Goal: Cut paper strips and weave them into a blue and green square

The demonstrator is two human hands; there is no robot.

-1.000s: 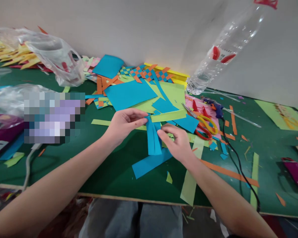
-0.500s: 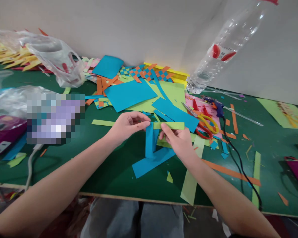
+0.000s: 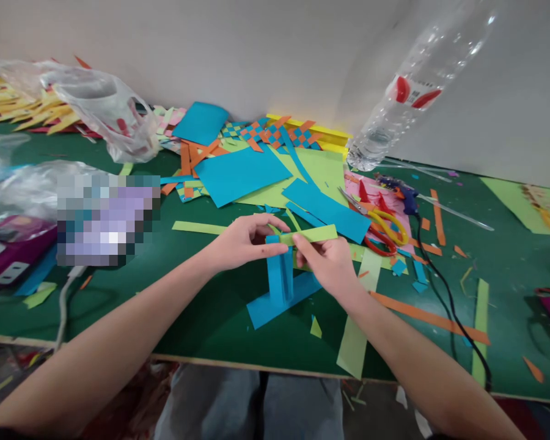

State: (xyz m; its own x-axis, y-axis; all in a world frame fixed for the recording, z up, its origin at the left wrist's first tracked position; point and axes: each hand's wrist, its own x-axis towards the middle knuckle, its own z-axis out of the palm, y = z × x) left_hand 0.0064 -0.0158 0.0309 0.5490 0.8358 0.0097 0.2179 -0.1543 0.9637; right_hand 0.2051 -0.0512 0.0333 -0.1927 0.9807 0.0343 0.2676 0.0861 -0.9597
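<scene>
In front of me my left hand (image 3: 245,244) pinches, thumb against fingers, where blue paper strips (image 3: 274,275) and a light green paper strip (image 3: 323,233) meet. My right hand (image 3: 330,260) grips the green strip between thumb and fingers, its free end pointing right. The blue strips hang down side by side from the pinch. Below them a wider blue strip (image 3: 261,310) lies slantwise on the green table (image 3: 201,324). Fingers hide how the strips cross.
Blue sheets (image 3: 242,174) and woven paper pieces (image 3: 279,134) lie behind. To the right are scissors (image 3: 387,226), a blue glue gun (image 3: 406,198) with a black cord, and a leaning plastic bottle (image 3: 394,116). A blurred-out purple object (image 3: 114,214) and plastic bags (image 3: 114,116) are at left.
The green strip has tilted, its right end now slightly higher. My left thumb has moved right across the blue strips' top, and the hanging blue strips have turned, showing a second one more.
</scene>
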